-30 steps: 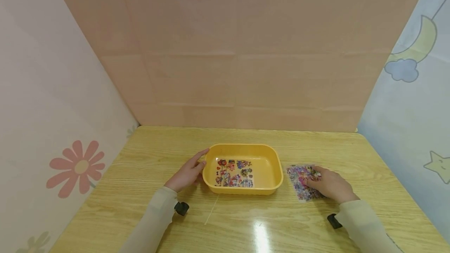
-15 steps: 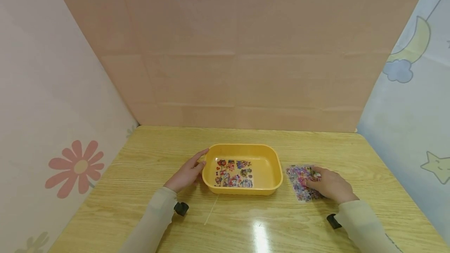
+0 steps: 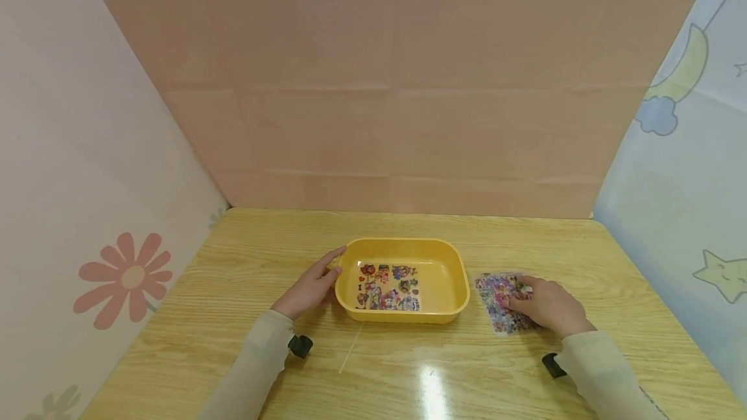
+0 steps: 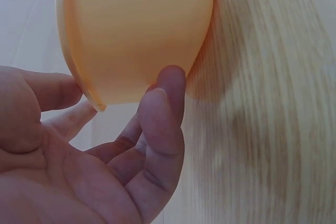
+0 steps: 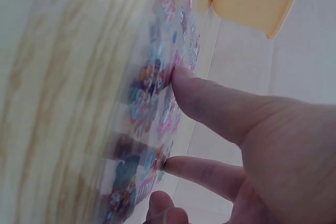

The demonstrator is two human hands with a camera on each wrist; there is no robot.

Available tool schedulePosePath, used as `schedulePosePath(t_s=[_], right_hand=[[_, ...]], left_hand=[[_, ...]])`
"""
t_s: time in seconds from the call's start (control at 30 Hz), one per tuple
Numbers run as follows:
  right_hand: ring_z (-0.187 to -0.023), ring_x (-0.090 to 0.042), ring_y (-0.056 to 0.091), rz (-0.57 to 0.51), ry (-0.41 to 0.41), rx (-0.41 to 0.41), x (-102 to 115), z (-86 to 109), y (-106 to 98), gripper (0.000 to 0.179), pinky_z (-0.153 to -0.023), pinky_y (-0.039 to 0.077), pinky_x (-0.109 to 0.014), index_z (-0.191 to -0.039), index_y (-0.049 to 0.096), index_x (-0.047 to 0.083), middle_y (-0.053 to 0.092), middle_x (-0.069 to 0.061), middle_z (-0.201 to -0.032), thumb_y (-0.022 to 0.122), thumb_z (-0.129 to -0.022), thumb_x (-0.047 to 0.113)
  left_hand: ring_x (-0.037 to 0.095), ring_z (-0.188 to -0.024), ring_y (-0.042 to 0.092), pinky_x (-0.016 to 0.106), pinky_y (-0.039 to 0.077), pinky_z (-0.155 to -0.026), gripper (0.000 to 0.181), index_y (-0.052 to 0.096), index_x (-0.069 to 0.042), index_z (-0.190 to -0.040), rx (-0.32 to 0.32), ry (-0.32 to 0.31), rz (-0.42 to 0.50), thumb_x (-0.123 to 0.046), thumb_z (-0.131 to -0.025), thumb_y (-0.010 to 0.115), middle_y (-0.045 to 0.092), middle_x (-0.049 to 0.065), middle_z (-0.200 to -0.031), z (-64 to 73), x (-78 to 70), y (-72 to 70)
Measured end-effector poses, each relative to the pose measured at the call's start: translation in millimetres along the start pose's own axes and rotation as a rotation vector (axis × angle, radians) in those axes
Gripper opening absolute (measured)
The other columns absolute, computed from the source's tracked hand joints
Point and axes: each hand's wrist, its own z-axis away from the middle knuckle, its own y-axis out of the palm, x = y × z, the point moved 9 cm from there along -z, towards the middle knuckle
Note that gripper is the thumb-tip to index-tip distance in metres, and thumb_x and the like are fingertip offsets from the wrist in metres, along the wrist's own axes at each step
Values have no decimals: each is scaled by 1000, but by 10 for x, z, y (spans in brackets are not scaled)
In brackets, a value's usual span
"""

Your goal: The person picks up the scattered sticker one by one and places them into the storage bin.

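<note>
A yellow plastic basin (image 3: pixel 403 318) sits mid-table, with clear sticker sheets (image 3: pixel 388 293) of cartoon figures on its floor. My left hand (image 3: pixel 309 290) holds the basin's left end. In the left wrist view, thumb and finger touch the rim (image 4: pixel 65 51), while other fingers curl against the outer wall. To the right of the basin lies a stack of colourful sticker sheets (image 3: pixel 503 303). Over its right part rests my right hand (image 3: pixel 551 306). The right wrist view shows thumb and forefinger tips touching the printed sheets (image 5: pixel 152 72) from above, the other fingers partly cut off.
The wooden table (image 3: pixel 280 232) ends at a tan backdrop (image 3: pixel 385 115). Patterned side walls stand left and right. A thin pale strip (image 3: pixel 350 349) lies in front of the basin. Light glares on the table (image 3: pixel 433 394) near the front.
The pattern on the right wall has shifted slightly left. Both hands, the basin and the sticker sheets stay practically where they were.
</note>
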Motion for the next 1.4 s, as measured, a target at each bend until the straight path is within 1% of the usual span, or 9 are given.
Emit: schedulePosePath(t_s=[0.07,0.2,0.3,0.43,0.5,0.63,0.83,1.1,1.4], right_hand=[[-93,-43,63,3,2,-4,2,0,-11,85,-63,51,-50,-146,46,-3,68,-22,-103,68,-89,57],[-88,-36,63,0,12,-9,-2,-3,-27,83,-61,49,-46,-146,45,-3,67,-19,-98,68,-90,54],[-89,-37,62,4,16,-8,-14,0,-11,84,-59,47,-44,-146,45,-2,64,-27,-104,68,-89,56],[-99,-47,58,15,19,-11,-20,3,-2,85,-60,47,-45,-145,46,-2,54,-40,-121,67,-89,58],[-101,-49,58,18,22,-12,-16,4,-6,85,-60,48,-46,-145,47,-2,54,-40,-122,67,-89,59],[-100,-48,58,19,22,-11,-6,6,-7,86,-60,48,-47,-145,47,-2,59,-36,-114,67,-88,60],[-106,-48,54,19,20,-20,23,8,-36,84,-64,50,-54,-143,49,-1,55,-36,-118,68,-88,59],[-91,-33,52,4,36,-14,22,22,-26,83,-58,47,-46,-144,48,0,56,-26,-104,67,-89,59],[-85,-31,48,-1,33,-33,28,44,-27,82,-54,45,-43,-144,49,0,53,-26,-99,66,-90,58]], left_hand=[[30,-76,61,35,48,-59,51,30,-27,-158,-1,1,2,-26,-109,44,60,14,-101,1,0,-2],[30,-75,61,35,48,-59,51,30,-27,-158,0,4,5,-26,-109,44,60,14,-101,2,4,-2],[31,-74,59,36,48,-59,51,30,-26,-158,1,7,4,-26,-109,44,60,14,-101,3,4,-3],[31,-75,59,36,49,-59,51,30,-27,-158,0,5,6,-26,-109,44,60,14,-101,1,11,-3],[31,-75,60,36,49,-59,51,30,-27,-158,0,6,6,-26,-109,44,60,14,-102,0,12,-4],[33,-75,60,37,49,-59,51,30,-25,-159,6,12,6,-26,-109,43,60,15,-102,8,-6,-2],[32,-74,60,35,48,-59,52,28,-26,-159,8,5,4,-26,-109,43,60,14,-102,3,5,-4],[30,-72,58,34,46,-57,51,28,-26,-159,11,7,-1,-24,-110,42,59,14,-100,-18,22,-1],[30,-72,59,34,46,-57,51,28,-26,-159,10,7,-8,-25,-110,42,59,14,-100,-14,23,5]])
